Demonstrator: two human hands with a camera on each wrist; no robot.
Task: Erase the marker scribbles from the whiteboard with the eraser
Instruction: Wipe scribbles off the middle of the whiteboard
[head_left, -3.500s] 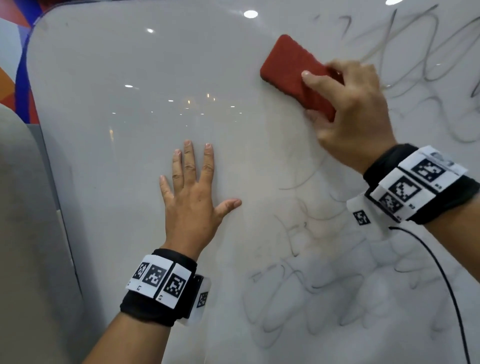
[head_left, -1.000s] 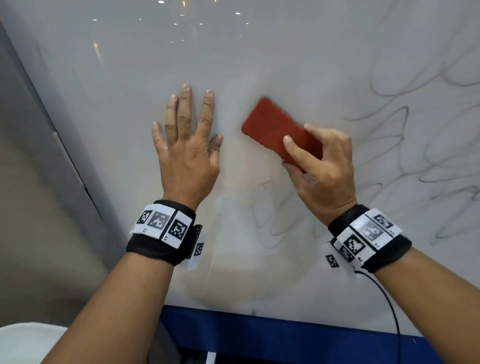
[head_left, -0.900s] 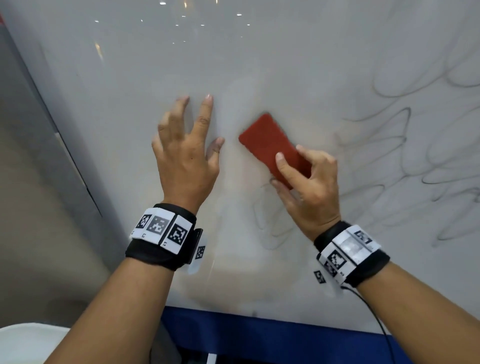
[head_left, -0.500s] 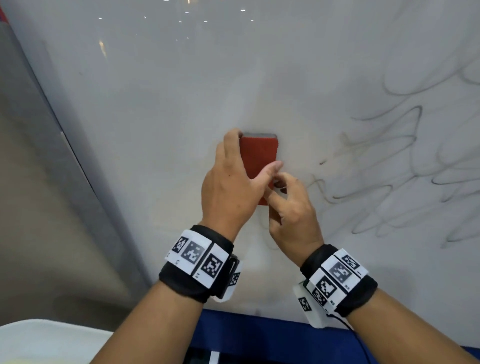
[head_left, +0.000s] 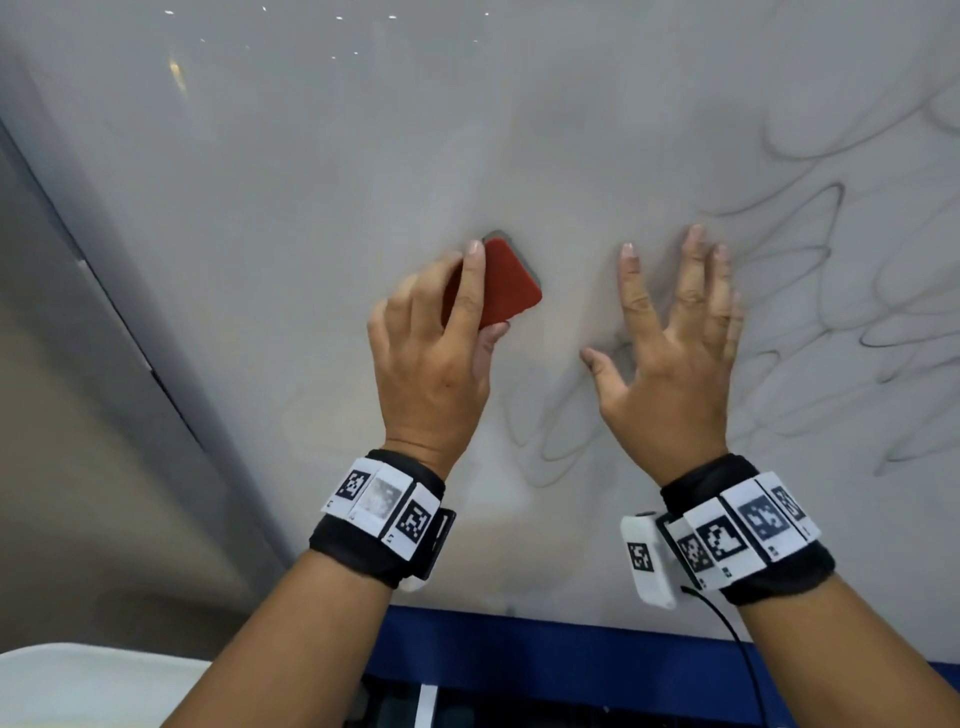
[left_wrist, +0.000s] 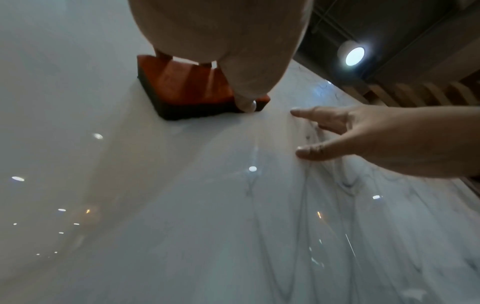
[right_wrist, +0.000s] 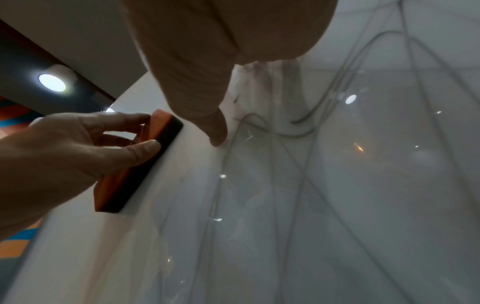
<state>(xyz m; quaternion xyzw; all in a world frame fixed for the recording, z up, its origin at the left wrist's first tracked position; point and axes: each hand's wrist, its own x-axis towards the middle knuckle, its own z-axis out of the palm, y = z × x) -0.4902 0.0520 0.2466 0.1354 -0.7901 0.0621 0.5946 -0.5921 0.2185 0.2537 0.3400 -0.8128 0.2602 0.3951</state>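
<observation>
On the whiteboard (head_left: 311, 156), eraser (head_left: 506, 280) switched to left hand (head_left: 431, 353)

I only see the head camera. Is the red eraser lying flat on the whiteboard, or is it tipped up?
Observer: Flat. The right wrist view shows the eraser with its black underside lying along the whiteboard.
Child: How is it held?
Observer: The left hand pinches it, thumb on the black edge and fingers over the red top.
Child: Does the other hand touch the board?
Observer: Yes. The thumb tip of the right hand touches it beside the scribbles.
</observation>
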